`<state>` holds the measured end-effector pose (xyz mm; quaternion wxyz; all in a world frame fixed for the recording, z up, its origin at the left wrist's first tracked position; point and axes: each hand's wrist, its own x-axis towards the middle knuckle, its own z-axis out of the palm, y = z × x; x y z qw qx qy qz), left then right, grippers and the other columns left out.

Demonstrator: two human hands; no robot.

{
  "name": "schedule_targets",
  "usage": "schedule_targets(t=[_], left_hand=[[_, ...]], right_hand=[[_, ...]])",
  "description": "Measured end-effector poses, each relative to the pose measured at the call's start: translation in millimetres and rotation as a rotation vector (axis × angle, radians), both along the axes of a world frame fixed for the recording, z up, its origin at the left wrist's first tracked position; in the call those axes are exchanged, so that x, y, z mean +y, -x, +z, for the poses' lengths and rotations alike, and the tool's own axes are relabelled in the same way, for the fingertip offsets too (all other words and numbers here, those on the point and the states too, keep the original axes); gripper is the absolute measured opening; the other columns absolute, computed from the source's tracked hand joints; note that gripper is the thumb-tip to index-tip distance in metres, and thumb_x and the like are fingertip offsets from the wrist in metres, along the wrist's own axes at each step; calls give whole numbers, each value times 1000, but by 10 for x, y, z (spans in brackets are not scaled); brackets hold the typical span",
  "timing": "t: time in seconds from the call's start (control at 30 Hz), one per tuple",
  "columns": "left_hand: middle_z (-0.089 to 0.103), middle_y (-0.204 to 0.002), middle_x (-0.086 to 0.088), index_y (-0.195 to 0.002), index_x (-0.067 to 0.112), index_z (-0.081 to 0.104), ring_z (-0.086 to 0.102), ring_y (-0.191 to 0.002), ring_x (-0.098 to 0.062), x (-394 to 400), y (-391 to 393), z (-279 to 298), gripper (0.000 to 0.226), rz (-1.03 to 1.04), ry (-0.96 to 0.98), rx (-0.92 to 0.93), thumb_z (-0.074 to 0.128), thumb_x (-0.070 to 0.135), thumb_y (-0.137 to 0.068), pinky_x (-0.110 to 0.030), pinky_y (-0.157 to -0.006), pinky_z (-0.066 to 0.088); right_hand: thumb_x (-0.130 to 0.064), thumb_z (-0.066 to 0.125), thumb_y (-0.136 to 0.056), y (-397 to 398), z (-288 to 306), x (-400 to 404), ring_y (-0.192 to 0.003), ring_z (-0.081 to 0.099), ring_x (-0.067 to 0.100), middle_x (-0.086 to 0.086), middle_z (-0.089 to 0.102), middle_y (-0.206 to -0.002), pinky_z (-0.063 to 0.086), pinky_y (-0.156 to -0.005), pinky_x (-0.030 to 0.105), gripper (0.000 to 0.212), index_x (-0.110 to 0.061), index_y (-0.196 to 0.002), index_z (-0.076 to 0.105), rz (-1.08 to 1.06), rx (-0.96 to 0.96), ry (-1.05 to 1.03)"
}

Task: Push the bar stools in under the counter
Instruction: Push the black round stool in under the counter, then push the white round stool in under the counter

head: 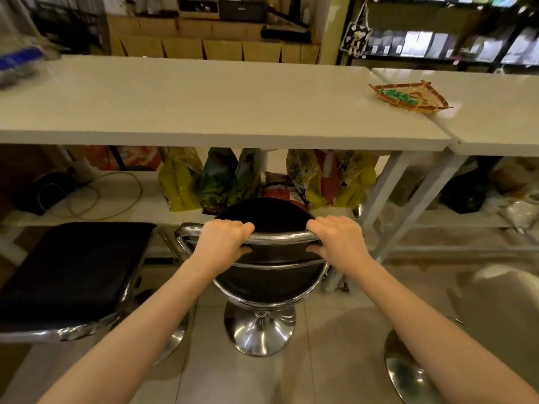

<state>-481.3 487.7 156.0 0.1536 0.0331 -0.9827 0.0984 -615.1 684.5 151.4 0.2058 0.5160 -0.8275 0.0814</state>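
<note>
Bar stool (271, 228): one of three, both hands' grip.

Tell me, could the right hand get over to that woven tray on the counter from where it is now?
Probably yes. The right hand grips the stool's chrome backrest rail, but it could let go; the counter is bare between it and the woven tray, so nothing blocks the way.

Bar stool (271, 275): black seat, chrome backrest rail and base, upright, just before counter (221, 112). Square black stool (70, 272): left, likewise before counter.
</note>
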Motion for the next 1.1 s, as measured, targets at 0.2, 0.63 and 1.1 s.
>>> schedule_targets(t=[0.2,0.63,1.1], left_hand=[[63,-59,-3,-80,12,65,60,-49,-20,151,15,2,36,68,-1,-23,87,30,-58,-24,-43,32],[23,-153,-4,-145,22,22,19,-140,-23,314,6,153,89,189,-147,-195,64,58,-74,-49,-113,14],[16,-155,-11,-148,23,3,23,-139,-26,1850,784,263,111,-518,-266,-100,68,62,-67,-41,-110,28]], right_hand=[[-23,93,-36,105,11,64,-54,59,24,2,60,-60,41,-46,27,52,-12,-74,60,54,6,7],[-26,84,-63,-55,116,219,-130,37,24,7,42,-141,27,-107,34,100,-15,-143,25,31,-229,13],[-34,84,-60,-395,209,2038,-132,35,28,10,41,-143,21,-109,39,104,-11,-144,26,-482,-177,140]])
